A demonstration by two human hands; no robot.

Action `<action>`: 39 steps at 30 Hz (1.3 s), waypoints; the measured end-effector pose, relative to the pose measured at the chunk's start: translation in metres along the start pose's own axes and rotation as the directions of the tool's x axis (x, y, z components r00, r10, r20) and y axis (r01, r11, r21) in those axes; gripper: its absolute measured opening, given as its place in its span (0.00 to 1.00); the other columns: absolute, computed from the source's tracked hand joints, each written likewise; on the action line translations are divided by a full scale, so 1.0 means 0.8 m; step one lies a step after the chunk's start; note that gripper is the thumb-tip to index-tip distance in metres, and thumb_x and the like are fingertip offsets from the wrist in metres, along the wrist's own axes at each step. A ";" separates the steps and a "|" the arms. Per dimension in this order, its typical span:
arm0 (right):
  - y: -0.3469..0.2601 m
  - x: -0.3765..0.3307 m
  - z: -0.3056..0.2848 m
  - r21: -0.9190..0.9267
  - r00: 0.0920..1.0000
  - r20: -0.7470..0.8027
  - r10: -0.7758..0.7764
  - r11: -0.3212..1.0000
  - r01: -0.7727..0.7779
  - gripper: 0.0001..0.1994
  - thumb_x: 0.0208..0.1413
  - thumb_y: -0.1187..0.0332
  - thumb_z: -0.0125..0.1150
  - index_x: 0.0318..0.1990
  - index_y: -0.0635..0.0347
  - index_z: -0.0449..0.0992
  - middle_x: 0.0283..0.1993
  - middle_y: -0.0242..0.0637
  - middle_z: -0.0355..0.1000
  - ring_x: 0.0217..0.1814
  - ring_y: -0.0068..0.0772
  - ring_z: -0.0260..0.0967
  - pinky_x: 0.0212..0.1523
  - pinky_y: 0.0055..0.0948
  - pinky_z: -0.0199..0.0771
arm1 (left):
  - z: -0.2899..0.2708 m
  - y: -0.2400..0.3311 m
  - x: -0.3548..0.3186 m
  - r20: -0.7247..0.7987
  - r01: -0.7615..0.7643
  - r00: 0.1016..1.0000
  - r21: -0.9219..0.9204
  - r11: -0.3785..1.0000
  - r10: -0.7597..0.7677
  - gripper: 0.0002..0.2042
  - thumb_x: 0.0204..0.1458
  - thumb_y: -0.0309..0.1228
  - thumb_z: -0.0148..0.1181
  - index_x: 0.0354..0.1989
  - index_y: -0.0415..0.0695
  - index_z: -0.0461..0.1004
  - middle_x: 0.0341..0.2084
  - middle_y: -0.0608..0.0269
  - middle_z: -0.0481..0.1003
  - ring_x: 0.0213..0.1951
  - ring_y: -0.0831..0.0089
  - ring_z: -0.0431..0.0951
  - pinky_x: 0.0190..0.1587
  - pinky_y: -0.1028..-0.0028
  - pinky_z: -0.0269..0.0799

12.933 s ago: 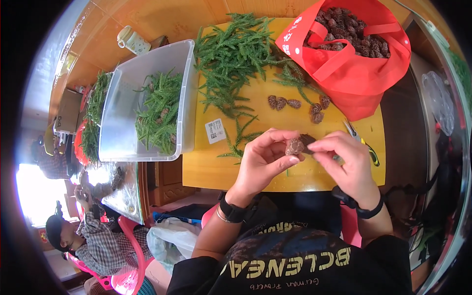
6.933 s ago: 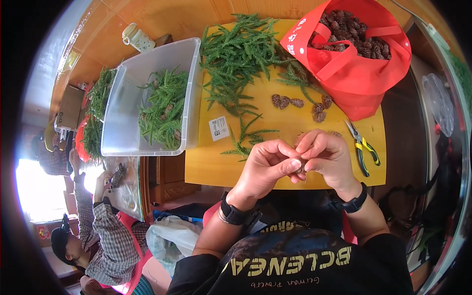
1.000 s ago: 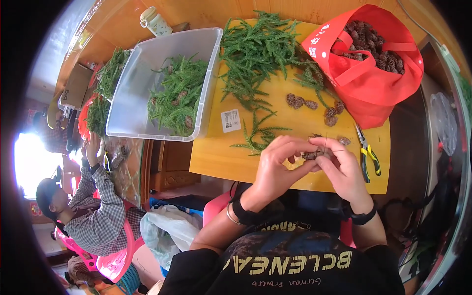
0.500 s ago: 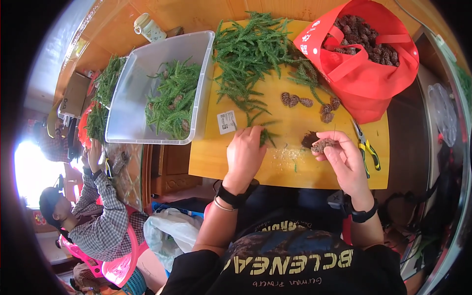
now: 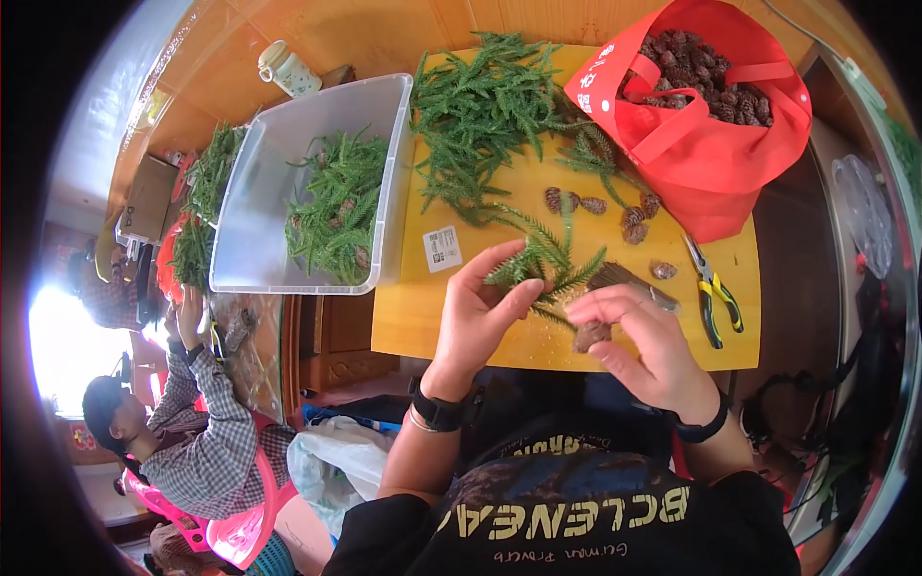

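My left hand (image 5: 480, 322) is closed on a green artificial pine sprig (image 5: 552, 259), its needled branches fanning up and to the right. Close to the lower end of its stem, my right hand (image 5: 648, 350) pinches a small brown pine cone (image 5: 592, 336); its fingers are slightly blurred. Whether cone and stem touch, I cannot tell. Behind the right hand lies a dark brown bundle (image 5: 624, 278), partly hidden, with a single loose cone (image 5: 663, 270) beside it. More pine cones (image 5: 594, 205) lie farther back on the yellow tabletop (image 5: 413, 331).
A pile of green sprigs (image 5: 485, 115) covers the table's far side. At left stands a clear plastic bin (image 5: 252, 285) of sprigs with cones; at far right, a red bag (image 5: 711, 182) of cones. Pliers (image 5: 713, 288) lie at right, a white label (image 5: 443, 249) near the bin. Another person (image 5: 197, 432) works at left.
My left hand has raised the sprig off the table. My right hand has carried its pine cone leftward to the sprig's stem, uncovering the brown bundle and the loose cone.
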State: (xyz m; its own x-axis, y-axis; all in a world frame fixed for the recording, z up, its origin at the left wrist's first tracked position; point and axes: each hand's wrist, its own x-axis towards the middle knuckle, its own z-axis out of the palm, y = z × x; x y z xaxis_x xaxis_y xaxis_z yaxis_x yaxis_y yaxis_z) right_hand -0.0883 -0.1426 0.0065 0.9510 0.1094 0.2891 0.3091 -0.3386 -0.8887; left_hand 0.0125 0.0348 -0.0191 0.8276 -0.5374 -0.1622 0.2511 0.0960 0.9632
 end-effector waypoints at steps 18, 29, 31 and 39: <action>0.017 0.001 0.007 -0.099 0.995 -0.095 0.003 0.995 -0.013 0.14 0.55 0.62 0.52 0.36 0.67 0.70 0.49 0.48 0.63 0.48 0.39 0.64 0.49 0.31 0.62 | 0.031 -0.006 -0.007 0.121 -0.110 0.988 0.088 0.990 0.099 0.25 0.48 0.17 0.53 0.57 0.40 0.59 0.38 0.65 0.69 0.38 0.80 0.72 0.40 0.84 0.66; 0.032 -0.022 -0.012 0.591 0.941 0.056 0.334 0.748 -0.301 0.17 0.55 0.65 0.41 0.46 0.72 0.64 0.33 0.32 0.63 0.33 0.21 0.60 0.38 0.21 0.60 | 0.023 0.003 0.004 0.430 -0.193 0.884 -0.015 0.981 0.181 0.40 0.42 0.26 0.64 0.63 0.38 0.48 0.55 0.54 0.61 0.57 0.69 0.62 0.57 0.67 0.57; 0.033 -0.023 -0.012 0.685 0.952 0.083 0.293 0.678 -0.268 0.19 0.54 0.65 0.39 0.46 0.71 0.64 0.32 0.32 0.64 0.34 0.21 0.59 0.41 0.21 0.59 | 0.023 0.001 0.002 0.444 0.036 0.896 -0.100 0.994 0.013 0.35 0.44 0.23 0.61 0.61 0.37 0.52 0.51 0.57 0.66 0.51 0.71 0.67 0.53 0.72 0.62; 0.032 -0.020 -0.018 0.613 0.942 0.179 0.282 0.717 -0.331 0.12 0.51 0.63 0.40 0.32 0.64 0.66 0.35 0.34 0.64 0.37 0.24 0.59 0.42 0.21 0.57 | 0.029 0.022 -0.001 0.493 0.180 0.861 -0.064 0.982 -0.126 0.23 0.44 0.20 0.59 0.51 0.36 0.64 0.38 0.65 0.69 0.42 0.78 0.70 0.44 0.77 0.67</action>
State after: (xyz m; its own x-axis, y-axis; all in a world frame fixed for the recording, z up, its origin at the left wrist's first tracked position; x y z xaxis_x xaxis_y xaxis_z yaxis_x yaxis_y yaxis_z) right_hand -0.0958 -0.1664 -0.0160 0.9836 0.1752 -0.0422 -0.0932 0.2943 -0.9511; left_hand 0.0046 0.0179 0.0031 0.4334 -0.8878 -0.1548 0.4277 0.0515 0.9024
